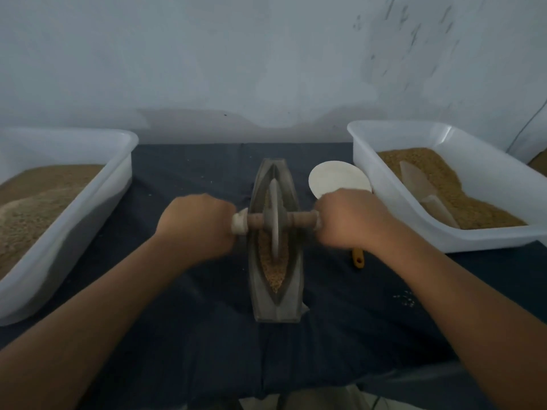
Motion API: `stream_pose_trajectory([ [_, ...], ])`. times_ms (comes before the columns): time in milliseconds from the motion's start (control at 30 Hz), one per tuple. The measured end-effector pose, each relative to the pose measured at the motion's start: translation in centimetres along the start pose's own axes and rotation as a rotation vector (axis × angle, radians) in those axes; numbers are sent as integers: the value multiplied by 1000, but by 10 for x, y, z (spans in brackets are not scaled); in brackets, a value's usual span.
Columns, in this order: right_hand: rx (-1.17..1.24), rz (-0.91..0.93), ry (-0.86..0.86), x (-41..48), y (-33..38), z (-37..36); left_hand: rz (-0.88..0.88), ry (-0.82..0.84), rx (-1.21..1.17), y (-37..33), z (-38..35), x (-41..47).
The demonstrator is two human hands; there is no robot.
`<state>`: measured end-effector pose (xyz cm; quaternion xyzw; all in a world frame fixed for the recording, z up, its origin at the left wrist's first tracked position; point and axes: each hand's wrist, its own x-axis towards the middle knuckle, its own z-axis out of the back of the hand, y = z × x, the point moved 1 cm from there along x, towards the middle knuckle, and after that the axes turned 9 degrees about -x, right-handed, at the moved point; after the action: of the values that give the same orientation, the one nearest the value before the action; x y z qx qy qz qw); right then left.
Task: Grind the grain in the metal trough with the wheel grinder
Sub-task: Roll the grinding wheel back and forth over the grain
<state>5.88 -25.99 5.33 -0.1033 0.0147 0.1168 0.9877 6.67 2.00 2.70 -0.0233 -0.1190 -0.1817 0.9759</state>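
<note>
Left hand (196, 224), right hand (350, 218) gripping axle (302, 219) ends | wheel grinder (275, 216) between, in trough (294, 291)

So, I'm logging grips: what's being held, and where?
Both hold the wheel grinder by its wooden axle: left hand on the left end, right hand on the right end.

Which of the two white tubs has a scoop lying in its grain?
The tub on the person's right: a pale scoop lies on its grain. The left tub shows only grain, with no tool in sight.

Orange tool (358, 259) mostly behind right hand (347, 220)
</note>
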Motion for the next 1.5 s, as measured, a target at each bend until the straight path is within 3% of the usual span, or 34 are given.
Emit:
stream_pose_trajectory([
  [133, -25, 57, -33, -33, 4, -6, -88, -95, 65, 0, 1, -41],
  [367, -129, -114, -302, 51, 1, 3, 135, -31, -52, 3, -6, 56],
  [500, -89, -140, -214, 53, 0, 9, 108, 30, -34, -2, 2, 60],
  [600, 20, -33, 74, 16, 0, 1, 4, 25, 35, -5, 7, 19],
  [667, 51, 40, 151, -13, 0, -6, -56, 8, 59, -3, 8, -11],
  [800, -12, 60, 5, -3, 1, -5, 2, 10, 8, 4, -4, -16],
  [1033, -212, -60, -246, 67, -1, 18, 185, 104, -160, 9, -9, 75],
  [1100, -210, -25, -231, 59, 3, 24, 194, 111, -194, 8, -10, 58],
  [1267, 34, 114, 177, -12, 7, 8, -52, 17, -21, 7, -1, -15],
  [1367, 25, 95, 122, -18, 8, 0, -105, 0, 26, 8, 0, -18],
  [1500, -37, -16, -108, 32, 4, 1, 45, 52, 14, 6, 0, 42],
])
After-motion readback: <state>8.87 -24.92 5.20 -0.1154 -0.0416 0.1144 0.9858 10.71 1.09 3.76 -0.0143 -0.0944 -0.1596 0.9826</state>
